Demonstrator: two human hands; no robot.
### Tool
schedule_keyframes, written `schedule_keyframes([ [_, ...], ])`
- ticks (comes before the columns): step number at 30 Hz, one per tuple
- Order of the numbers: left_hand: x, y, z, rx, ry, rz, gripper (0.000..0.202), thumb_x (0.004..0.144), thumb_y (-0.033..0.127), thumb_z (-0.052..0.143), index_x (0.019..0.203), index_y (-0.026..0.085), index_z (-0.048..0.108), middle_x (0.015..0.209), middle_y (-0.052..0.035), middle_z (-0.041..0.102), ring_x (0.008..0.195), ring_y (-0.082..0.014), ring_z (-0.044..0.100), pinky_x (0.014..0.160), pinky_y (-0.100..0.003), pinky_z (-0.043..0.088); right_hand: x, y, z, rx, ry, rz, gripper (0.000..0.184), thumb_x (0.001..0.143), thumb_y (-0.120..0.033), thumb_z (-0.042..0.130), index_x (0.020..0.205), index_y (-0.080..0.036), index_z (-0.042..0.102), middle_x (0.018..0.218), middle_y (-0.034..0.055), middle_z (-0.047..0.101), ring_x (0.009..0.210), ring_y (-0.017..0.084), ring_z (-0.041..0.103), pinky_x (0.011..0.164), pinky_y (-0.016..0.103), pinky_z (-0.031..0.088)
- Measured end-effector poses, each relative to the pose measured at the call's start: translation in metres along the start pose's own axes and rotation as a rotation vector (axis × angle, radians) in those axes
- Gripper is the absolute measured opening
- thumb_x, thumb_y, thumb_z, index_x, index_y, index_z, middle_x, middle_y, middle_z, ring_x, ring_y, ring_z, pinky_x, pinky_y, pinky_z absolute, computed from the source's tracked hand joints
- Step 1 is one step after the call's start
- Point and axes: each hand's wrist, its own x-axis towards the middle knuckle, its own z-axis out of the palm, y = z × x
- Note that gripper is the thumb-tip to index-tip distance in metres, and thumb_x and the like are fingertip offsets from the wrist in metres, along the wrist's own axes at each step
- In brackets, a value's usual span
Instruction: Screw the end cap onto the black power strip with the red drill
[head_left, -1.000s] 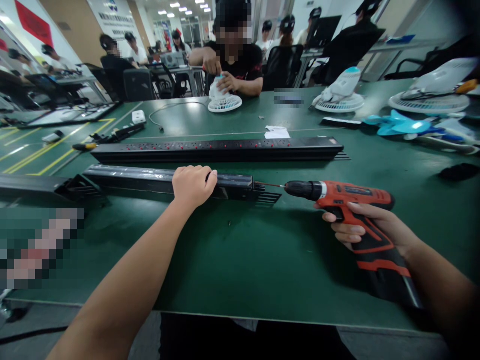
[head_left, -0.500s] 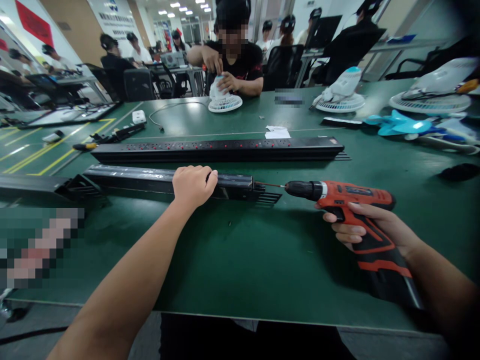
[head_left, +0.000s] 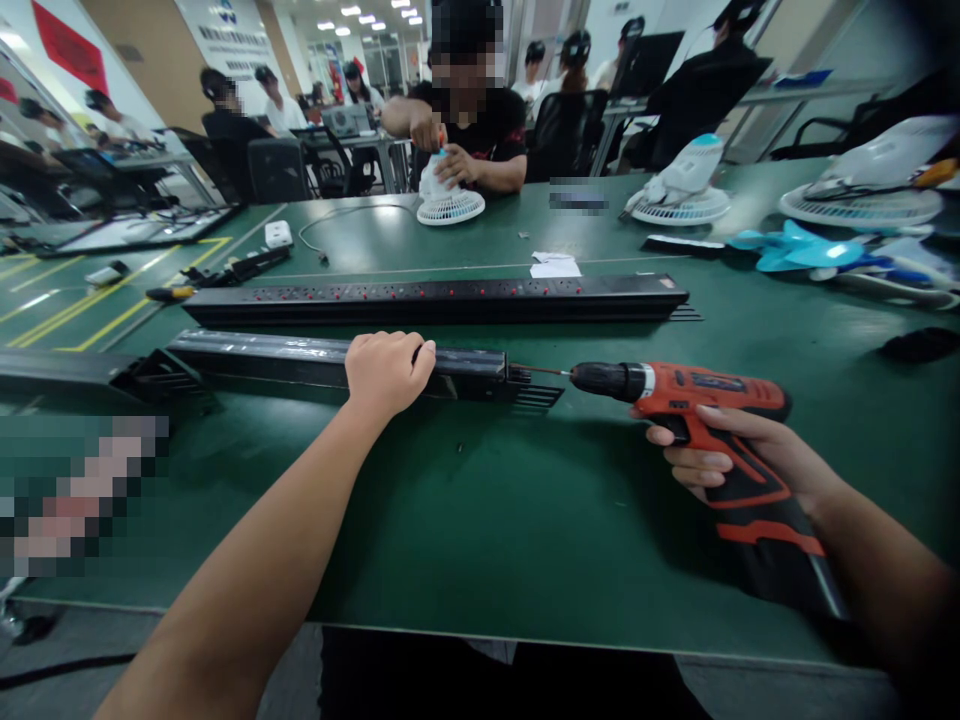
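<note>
My left hand (head_left: 388, 374) is closed over the top of a long black metal bar (head_left: 262, 355) lying on the green table, gripping it near its right half. Slotted fins stick out of the bar's right end. In my right hand (head_left: 720, 450) is an orange and black cordless drill (head_left: 675, 385), my fingers wrapped round its handle by the trigger. A long thin bit (head_left: 547, 371) runs from its chuck to the bar's right end; whether it sits in a screw there is too small to see. Behind lies a long black power strip (head_left: 442, 298) with red dots along its top.
Another black bar (head_left: 60, 370) lies at the left. Across the table a person's hands (head_left: 450, 160) work on a white fan (head_left: 450, 207). More fan parts (head_left: 679, 190) and blue fan blades (head_left: 810, 245) lie at the right. A small dark bit (head_left: 460, 447) lies nearby.
My hands, the drill and the bar look unmoved. The hand of the person opposite has risen slightly at the fan, and something orange now shows in it.
</note>
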Motion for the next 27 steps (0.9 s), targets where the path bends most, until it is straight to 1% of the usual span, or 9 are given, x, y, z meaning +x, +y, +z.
schedule_keyframes([
  [3,-0.0001,-0.0006,0.0005,-0.001,0.006,0.001,0.051,0.107,0.044,0.036,0.081,0.021,0.073,0.079,-0.0077,0.075,0.077,-0.0267,0.066,0.078,-0.042,0.04,0.0003,0.0001,-0.0002,-0.002,-0.002,-0.008,0.028,0.081,-0.044,0.084,0.095,-0.022,0.072,0.058,-0.0032,0.045,0.047,0.014,0.034,0.041,0.026,0.05],
  [8,0.0001,0.0003,0.0,-0.016,0.006,-0.008,0.051,0.106,0.044,0.035,0.078,0.021,0.072,0.077,-0.0078,0.074,0.075,-0.0262,0.065,0.078,-0.042,0.039,0.0002,-0.0002,0.0015,0.005,-0.008,-0.002,0.03,0.081,-0.043,0.086,0.095,-0.019,0.074,0.058,-0.0028,0.045,0.048,0.014,0.036,0.042,0.024,0.051],
  [14,0.0,0.0007,0.0001,-0.025,0.014,-0.004,0.051,0.106,0.043,0.035,0.077,0.021,0.071,0.075,-0.008,0.073,0.074,-0.0261,0.064,0.078,-0.042,0.039,0.0005,0.0005,0.0007,0.026,0.007,0.0,0.029,0.08,-0.041,0.086,0.096,-0.022,0.073,0.058,-0.0032,0.046,0.048,0.013,0.034,0.041,0.024,0.05],
  [20,0.0005,0.0001,-0.0003,-0.019,0.005,-0.002,0.051,0.106,0.043,0.035,0.078,0.021,0.071,0.076,-0.0079,0.073,0.074,-0.0262,0.064,0.077,-0.042,0.039,0.0004,-0.0003,0.0009,0.031,0.022,0.021,0.03,0.079,-0.043,0.086,0.095,-0.023,0.071,0.054,-0.0053,0.04,0.048,0.014,0.036,0.042,0.023,0.05],
  [24,0.0005,0.0011,-0.0011,-0.02,0.008,-0.003,0.05,0.106,0.043,0.036,0.077,0.021,0.071,0.077,-0.0084,0.074,0.074,-0.0265,0.064,0.078,-0.042,0.04,-0.0002,-0.001,0.0041,0.029,0.024,0.046,0.032,0.078,-0.045,0.088,0.093,-0.021,0.071,0.054,-0.0049,0.04,0.049,0.013,0.037,0.042,0.022,0.049],
  [27,0.0004,0.0017,-0.001,-0.023,0.011,-0.006,0.05,0.106,0.043,0.036,0.078,0.021,0.072,0.078,-0.009,0.075,0.075,-0.0272,0.065,0.079,-0.043,0.041,-0.0006,-0.0006,0.0052,0.034,0.035,0.004,0.031,0.076,-0.041,0.089,0.096,-0.023,0.072,0.053,-0.0059,0.039,0.048,0.013,0.034,0.041,0.022,0.049],
])
